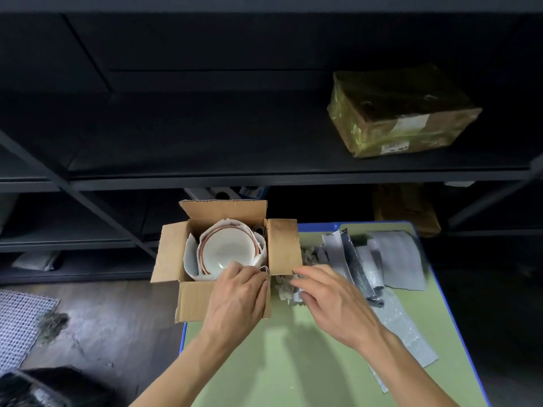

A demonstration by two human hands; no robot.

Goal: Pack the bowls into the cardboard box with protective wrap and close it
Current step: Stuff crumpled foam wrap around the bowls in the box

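I see open box (283, 245), bowls (227, 249) inside. Left hand (235, 298) pinches scrap (266, 271) at its corner; right hand (332, 306) curls over shreds (283, 284), grip unclear. Foam sheets (399, 259) crowd tabletop (279, 362); parcel (402, 113) on shelf (205, 160).

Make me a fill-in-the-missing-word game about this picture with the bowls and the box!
The white bowls with reddish rims sit inside the open brown cardboard ___. The table top is ___ with a blue edge. The taped brown parcel lies on a dark ___. The left hand pinches a thin loop at the box's near corner; the ___ hand is over the paper scraps.
Missing words: box, green, shelf, right.
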